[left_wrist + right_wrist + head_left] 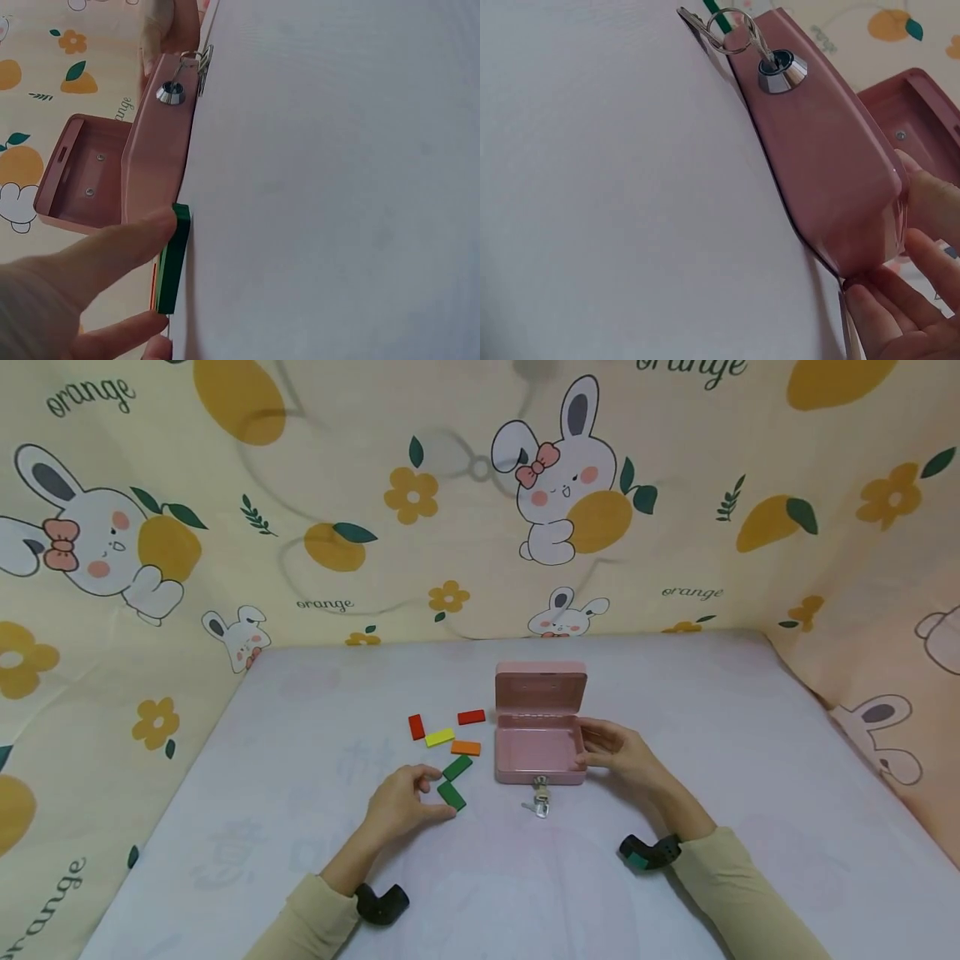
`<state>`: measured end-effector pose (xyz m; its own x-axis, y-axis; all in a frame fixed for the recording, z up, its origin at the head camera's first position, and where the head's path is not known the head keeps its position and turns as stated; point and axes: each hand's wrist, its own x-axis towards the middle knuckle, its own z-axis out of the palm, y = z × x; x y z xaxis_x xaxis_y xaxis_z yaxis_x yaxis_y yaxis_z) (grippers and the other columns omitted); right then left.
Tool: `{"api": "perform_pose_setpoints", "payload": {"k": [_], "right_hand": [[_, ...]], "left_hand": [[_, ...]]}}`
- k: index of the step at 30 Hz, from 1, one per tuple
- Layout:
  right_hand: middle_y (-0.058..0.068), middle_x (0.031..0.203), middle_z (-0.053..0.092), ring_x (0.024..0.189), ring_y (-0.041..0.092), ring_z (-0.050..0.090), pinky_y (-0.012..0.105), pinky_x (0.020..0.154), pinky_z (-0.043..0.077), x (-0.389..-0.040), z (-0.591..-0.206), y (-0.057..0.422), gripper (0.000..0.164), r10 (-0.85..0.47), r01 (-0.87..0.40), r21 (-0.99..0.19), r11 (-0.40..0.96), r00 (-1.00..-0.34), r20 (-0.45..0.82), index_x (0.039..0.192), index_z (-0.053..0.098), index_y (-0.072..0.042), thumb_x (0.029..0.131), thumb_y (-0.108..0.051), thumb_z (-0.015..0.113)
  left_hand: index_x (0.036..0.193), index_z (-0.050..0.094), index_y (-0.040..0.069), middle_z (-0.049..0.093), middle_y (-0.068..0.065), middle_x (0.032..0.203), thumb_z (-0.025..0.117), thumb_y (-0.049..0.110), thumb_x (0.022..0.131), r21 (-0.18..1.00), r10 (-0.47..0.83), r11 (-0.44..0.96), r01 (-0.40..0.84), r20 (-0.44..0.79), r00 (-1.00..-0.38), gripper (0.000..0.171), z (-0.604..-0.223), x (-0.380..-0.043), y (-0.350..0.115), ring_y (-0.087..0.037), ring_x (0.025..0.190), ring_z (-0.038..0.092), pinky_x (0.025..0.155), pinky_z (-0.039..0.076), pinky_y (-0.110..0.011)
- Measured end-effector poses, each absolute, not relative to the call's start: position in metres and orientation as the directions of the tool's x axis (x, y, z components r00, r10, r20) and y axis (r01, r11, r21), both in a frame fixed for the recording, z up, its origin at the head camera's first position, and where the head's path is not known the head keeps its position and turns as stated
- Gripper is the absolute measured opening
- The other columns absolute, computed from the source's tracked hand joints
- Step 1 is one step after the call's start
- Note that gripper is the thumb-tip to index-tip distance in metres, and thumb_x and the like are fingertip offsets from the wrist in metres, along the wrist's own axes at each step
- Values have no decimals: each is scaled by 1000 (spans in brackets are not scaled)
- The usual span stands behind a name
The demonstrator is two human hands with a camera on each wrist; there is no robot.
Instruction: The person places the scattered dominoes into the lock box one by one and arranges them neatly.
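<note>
A small pink metal cash box (539, 777) stands with its lid (541, 692) raised, and its tray is bare inside. Keys on a ring (540, 804) hang from the front lock, seen closely in the right wrist view as a silver lock (781, 72). My right hand (618, 752) holds the box by its right side wall, with fingers (900, 307) against the outside. To the left of the box, my left hand (405, 797) pinches a green block (452, 796) end to end between thumb and fingers. Another green block (457, 767) lies just above it.
Two red blocks (416, 727), a yellow block (440, 737) and an orange block (466, 748) lie loose left of the box. A white cloth (300, 760) covers the table. Behind it hangs a printed curtain (450, 543) with rabbits and oranges.
</note>
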<state>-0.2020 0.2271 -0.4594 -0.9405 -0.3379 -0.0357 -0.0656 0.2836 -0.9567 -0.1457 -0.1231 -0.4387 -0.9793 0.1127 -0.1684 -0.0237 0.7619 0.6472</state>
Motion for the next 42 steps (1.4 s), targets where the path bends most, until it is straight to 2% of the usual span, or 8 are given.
{"api": "perform_pose_setpoints", "payload": {"k": [3,10,18,24,29,37,39,42], "right_hand": [[25,149,40,137,42,41,16,100,44,-203,-459,223,68,-326,-59,-957,286,-945,-39,142,40,4,84,-10,72],[27,147,41,136,44,42,27,103,44,-204,-459,215,65,-335,-82,-954,287,-942,-19,141,40,6,86,-10,70],[30,147,40,135,46,40,17,99,45,-204,-458,214,64,-350,-90,-964,251,-937,-4,141,38,10,87,-6,68],[30,147,39,135,44,41,13,97,44,-205,-460,214,64,-354,-93,-966,242,-935,1,141,38,10,87,-6,68],[31,147,38,135,44,41,12,97,44,-205,-460,214,63,-360,-101,-965,240,-933,8,141,37,11,87,-5,67],[30,150,36,138,45,36,15,101,42,-206,-461,218,67,-381,-98,-963,250,-924,-5,143,35,10,86,-4,68],[31,150,35,139,42,37,14,101,42,-206,-462,219,68,-395,-101,-968,230,-919,2,143,34,11,85,-3,69],[32,149,34,138,30,43,12,100,42,-206,-463,221,70,-414,-110,-972,206,-910,15,143,33,11,85,-3,70]], "left_hand": [[114,67,10,58,-3,87,86,32,69,645,103,763,-31,-170,-980,54,-439,-145,-122,-15,78,47,65,35,-24],[111,66,9,58,-4,88,87,31,67,635,105,772,-13,-148,-983,54,-438,-143,-122,-15,79,48,65,36,-24],[103,66,10,59,-4,90,87,32,68,624,96,781,-13,-140,-986,47,-440,-142,-122,-14,81,50,68,40,-25],[105,68,11,55,-3,86,85,28,70,637,119,771,6,-134,-984,42,-442,-145,-122,-14,77,46,65,35,-24],[109,69,11,52,-2,83,85,25,71,663,139,749,11,-140,-980,44,-445,-148,-125,-14,75,43,63,31,-23],[105,70,9,57,-3,87,85,22,70,701,135,713,-4,-144,-980,40,-445,-149,-129,-14,72,43,61,33,-21],[105,71,9,58,-3,87,85,21,71,709,135,705,-8,-146,-980,39,-445,-149,-130,-14,71,43,61,33,-21],[106,71,9,59,-4,87,84,19,71,725,138,688,-13,-149,-979,38,-444,-149,-133,-13,71,44,60,34,-20]]}}
